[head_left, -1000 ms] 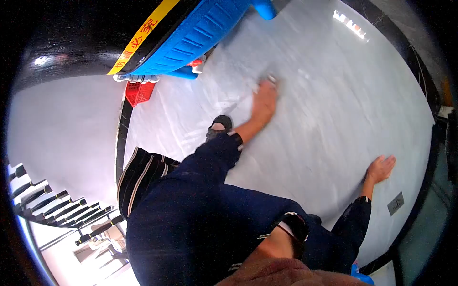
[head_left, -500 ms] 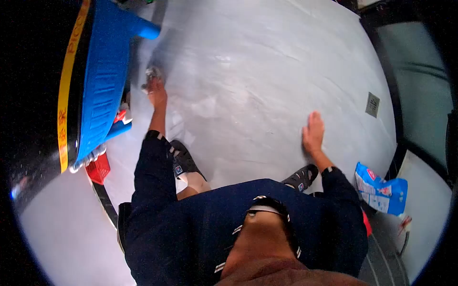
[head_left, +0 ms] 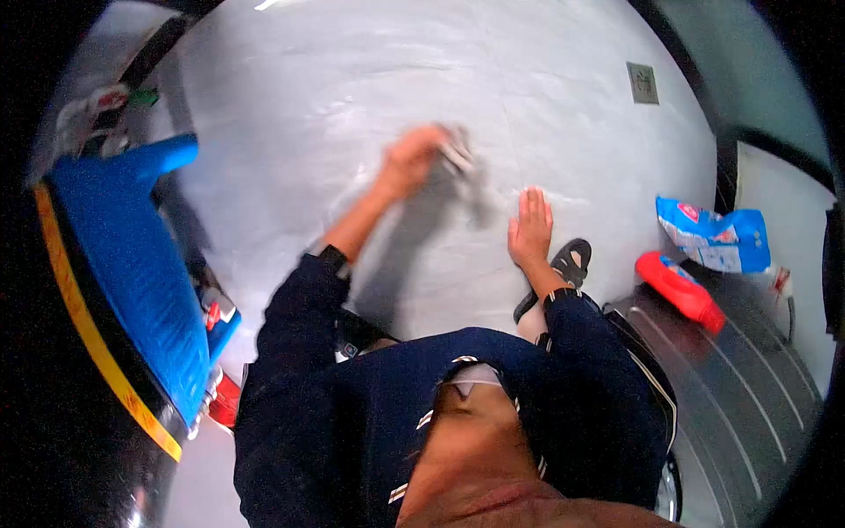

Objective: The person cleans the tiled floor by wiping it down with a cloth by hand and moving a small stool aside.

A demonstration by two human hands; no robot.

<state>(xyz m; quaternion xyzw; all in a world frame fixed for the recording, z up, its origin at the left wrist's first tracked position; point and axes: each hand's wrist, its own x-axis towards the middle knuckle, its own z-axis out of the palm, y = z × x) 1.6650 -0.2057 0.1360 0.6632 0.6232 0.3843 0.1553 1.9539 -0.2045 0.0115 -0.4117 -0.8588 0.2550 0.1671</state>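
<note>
My left hand point(head_left: 409, 163) is closed on a grey rag point(head_left: 459, 163) that dangles from the fingers, smeared by motion. A shadow falls between it and the pale grey floor point(head_left: 326, 114), so the rag looks lifted, at least in part. My right hand point(head_left: 532, 231) is spread out palm down, with the fingers pointing forward; it seems to rest on the floor. Just beside that wrist is a dark sandal point(head_left: 572, 264) on my foot.
On the left stands a blue plastic stool point(head_left: 132, 255) beside a black surface with a yellow strip point(head_left: 97, 343). To the right are a blue bag point(head_left: 717, 236) and a red bottle point(head_left: 678, 290) near a dark ridged surface point(head_left: 739, 378). A metal floor drain point(head_left: 642, 82) lies further ahead.
My left hand has swung with the rag from beside the stool toward the middle of the floor. My view has turned, and my right hand appears nearer the left hand.
</note>
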